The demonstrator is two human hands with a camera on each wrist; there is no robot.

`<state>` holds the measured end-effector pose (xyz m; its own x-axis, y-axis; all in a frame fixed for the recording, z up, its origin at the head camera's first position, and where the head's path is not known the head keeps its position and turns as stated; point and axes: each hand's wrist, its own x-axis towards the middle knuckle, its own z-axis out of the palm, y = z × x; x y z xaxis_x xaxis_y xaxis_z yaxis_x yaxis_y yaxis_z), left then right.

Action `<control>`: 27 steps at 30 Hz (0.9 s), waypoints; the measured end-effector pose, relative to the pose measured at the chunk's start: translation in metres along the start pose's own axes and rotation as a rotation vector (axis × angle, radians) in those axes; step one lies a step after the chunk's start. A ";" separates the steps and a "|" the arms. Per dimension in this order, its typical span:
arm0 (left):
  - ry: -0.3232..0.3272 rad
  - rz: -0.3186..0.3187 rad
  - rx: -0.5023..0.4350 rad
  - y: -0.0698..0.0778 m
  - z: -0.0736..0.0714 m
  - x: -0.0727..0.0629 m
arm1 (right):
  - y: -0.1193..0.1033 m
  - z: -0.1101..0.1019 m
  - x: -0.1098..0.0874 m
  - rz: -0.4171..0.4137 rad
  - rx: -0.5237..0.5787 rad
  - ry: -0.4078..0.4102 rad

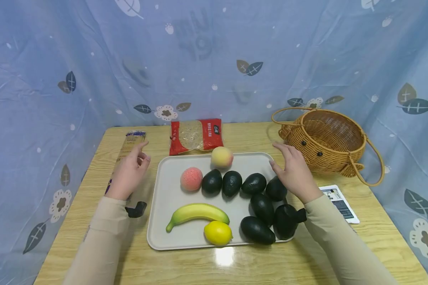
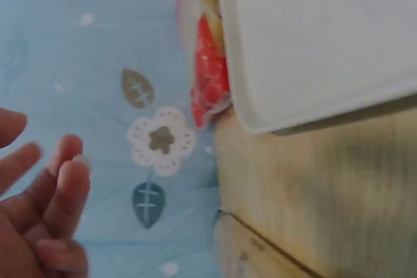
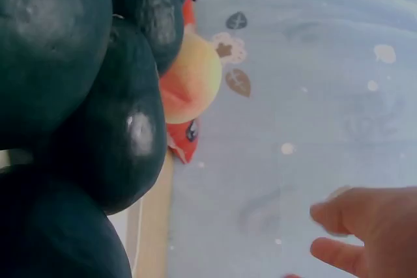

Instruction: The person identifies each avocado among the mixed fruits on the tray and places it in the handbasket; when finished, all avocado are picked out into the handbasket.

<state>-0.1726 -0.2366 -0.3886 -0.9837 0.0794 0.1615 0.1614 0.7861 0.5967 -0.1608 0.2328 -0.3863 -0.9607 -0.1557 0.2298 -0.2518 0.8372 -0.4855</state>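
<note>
Hovering, fingers apart: left hand; right hand near dark-green oval avocados.
Red-and-clear plastic packet: lettering too small; long tan packet partly hidden.

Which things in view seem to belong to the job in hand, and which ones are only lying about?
Likely in the job (near or between the empty left grip and right grip): tray, avocados, banana, lemon, pink fruit, yellow peach, wicker basket, long packet.

Probably just lying about: red bag behind the tray, white packet on the right.
</note>
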 end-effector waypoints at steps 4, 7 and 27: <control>-0.138 -0.075 -0.009 -0.011 0.014 0.008 | 0.001 -0.003 -0.002 0.015 -0.001 -0.036; -0.235 -0.107 0.077 -0.016 0.029 0.012 | 0.004 0.001 -0.006 -0.012 -0.031 -0.105; -0.426 -0.130 0.209 -0.041 0.053 -0.010 | 0.020 0.028 -0.039 0.045 -0.002 -0.222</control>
<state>-0.1733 -0.2376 -0.4563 -0.9468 0.1817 -0.2658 0.0584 0.9088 0.4131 -0.1322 0.2411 -0.4290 -0.9731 -0.2298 0.0167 -0.2084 0.8468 -0.4895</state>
